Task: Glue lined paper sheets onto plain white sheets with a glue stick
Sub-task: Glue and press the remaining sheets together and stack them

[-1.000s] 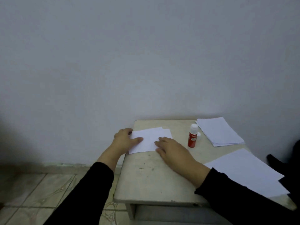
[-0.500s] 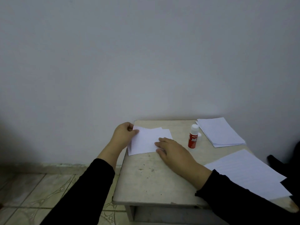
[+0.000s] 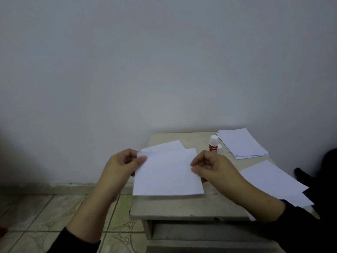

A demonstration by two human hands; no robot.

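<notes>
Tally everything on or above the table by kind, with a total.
Paper held in both hands: 1
Paper groups lying on the table: 3: far left, far-right stack, near-right sheets
Glue stick: 1
Hands: 2: left hand, right hand
Total: 7

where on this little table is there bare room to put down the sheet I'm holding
Bare top shows along the table's near edge, below the held sheet, and at the far edge left of the glue stick. The right side is crowded: a paper stack at the back, loose sheets in front.
</notes>
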